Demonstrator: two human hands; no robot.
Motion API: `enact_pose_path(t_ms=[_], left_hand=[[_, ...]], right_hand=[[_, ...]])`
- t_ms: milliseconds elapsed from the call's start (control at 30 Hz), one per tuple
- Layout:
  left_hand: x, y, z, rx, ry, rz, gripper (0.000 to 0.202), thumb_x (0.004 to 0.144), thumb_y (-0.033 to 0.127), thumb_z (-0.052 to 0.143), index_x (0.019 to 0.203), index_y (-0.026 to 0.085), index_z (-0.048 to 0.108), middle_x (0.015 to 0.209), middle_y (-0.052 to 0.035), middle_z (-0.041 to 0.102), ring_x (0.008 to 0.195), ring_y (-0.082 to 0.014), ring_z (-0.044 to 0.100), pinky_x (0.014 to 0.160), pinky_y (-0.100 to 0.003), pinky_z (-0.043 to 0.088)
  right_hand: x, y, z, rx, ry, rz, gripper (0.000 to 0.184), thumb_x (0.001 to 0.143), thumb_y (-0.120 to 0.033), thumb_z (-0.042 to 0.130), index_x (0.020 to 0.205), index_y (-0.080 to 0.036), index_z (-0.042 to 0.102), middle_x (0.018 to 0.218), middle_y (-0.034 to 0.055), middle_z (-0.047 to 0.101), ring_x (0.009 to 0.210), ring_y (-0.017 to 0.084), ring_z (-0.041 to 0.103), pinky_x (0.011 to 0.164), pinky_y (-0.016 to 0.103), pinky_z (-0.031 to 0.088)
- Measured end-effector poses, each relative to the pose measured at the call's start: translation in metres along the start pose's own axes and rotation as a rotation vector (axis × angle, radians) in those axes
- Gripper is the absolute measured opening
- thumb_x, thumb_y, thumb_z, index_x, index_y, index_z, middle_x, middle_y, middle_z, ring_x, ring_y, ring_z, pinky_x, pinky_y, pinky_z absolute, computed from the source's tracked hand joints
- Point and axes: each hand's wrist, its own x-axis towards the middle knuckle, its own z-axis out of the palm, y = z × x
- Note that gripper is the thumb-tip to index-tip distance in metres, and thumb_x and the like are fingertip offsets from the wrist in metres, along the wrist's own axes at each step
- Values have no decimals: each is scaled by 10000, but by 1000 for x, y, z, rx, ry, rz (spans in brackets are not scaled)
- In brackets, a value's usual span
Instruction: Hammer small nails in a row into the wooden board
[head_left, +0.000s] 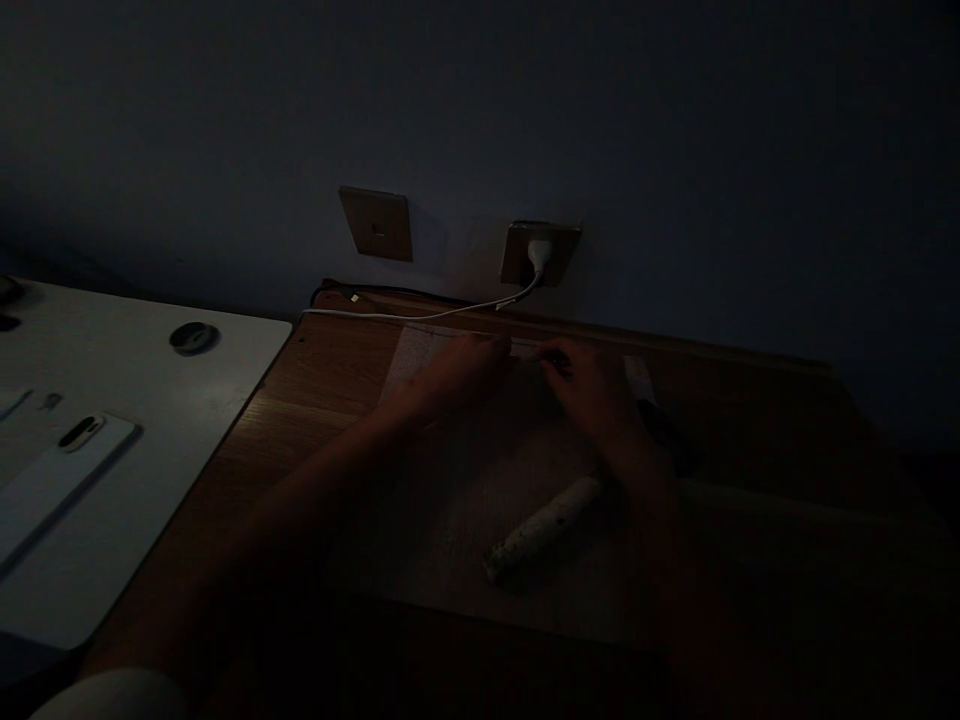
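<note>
Bare forearms [330, 475] reach over the pale sheet [450, 500] to the left hand [466, 366] and right hand [589, 382], fingers bunched near its far edge by a thin pale piece [528, 353]; in this gloom I cannot tell whether either pinches it. Fine fingerwork there seems in hand, calling next for steadiness; a speckled stick [541, 526] lies on the sheet's nearer half, a white cable [435, 315] beyond its far edge.

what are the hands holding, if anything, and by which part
Cannot be told: the left hand and right hand are near the far edge of the sheet, but it's too dark to see any grip.
</note>
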Motion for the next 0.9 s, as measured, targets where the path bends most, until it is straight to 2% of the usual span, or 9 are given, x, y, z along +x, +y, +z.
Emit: enact_pose_path(t_ms=[67,133,233,333,433,500,600,767,900], left_hand=[[2,5,0,-178,76,-69,112,942,230,586,864,180,649,749,-31,609,716,-181,568,680,-270,411],[4,10,-1,-543,60,-187,236,963,248,506,736,196,540,655,13,483,597,-134,453,583,-238,357],[4,18,-1,-1149,-170,-397,312,990,277,373,721,196,508,607,41,391,473,-95,308,463,-209,255],[2,25,4,-1397,-296,-525,347,1011,346,396,788,167,593,653,5,514,477,-85,412,436,-186,304],[1,28,11,-1458,-304,-531,373,1038,394,410,845,166,633,712,-21,589,545,-96,528,446,-162,360],[1,27,14,-1462,-323,-504,369,1048,383,397,856,172,630,702,-10,572,525,-89,510,412,-150,292],[0,24,17,-1358,-321,-451,328,1030,377,447,818,178,598,668,9,527,488,-85,454,392,-164,220],[-5,21,14,-1038,-224,-169,330,1004,410,566,788,163,601,666,23,516,543,-86,442,495,-199,340],[-9,21,4,-905,-321,-26,337,1018,442,548,881,151,649,785,-30,652,661,-118,576,608,-229,446]], right_hand=[[0,-1,-3,41,8,4,215,892,-112,603,1005,-214,755,1045,92,807,987,275,758,933,454,578],[0,-2,-8,104,18,4,209,891,-127,608,1005,-222,756,1051,82,809,999,274,761,931,454,587],[-1,-7,-17,196,41,-6,162,906,-188,635,998,-241,757,1041,61,811,983,270,764,918,453,605],[-4,-19,-24,247,47,-33,145,915,-223,659,1009,-263,762,1042,43,814,979,260,767,910,439,622],[-8,-33,-28,264,-40,-75,188,900,-187,680,1045,-264,772,1107,38,819,1019,253,775,921,420,630],[-10,-41,-30,247,-93,-102,218,896,-170,694,1076,-261,777,1132,36,821,1028,251,781,944,421,627],[-13,-45,-35,217,-72,-126,214,920,-208,698,1107,-274,777,1135,35,822,983,253,793,921,427,636],[-15,-41,-44,207,29,-147,211,965,-283,678,1156,-259,764,1153,59,809,923,251,797,844,411,647],[-13,-37,-48,184,50,-150,197,961,-285,691,1144,-257,758,1150,56,804,972,251,786,877,417,637]])
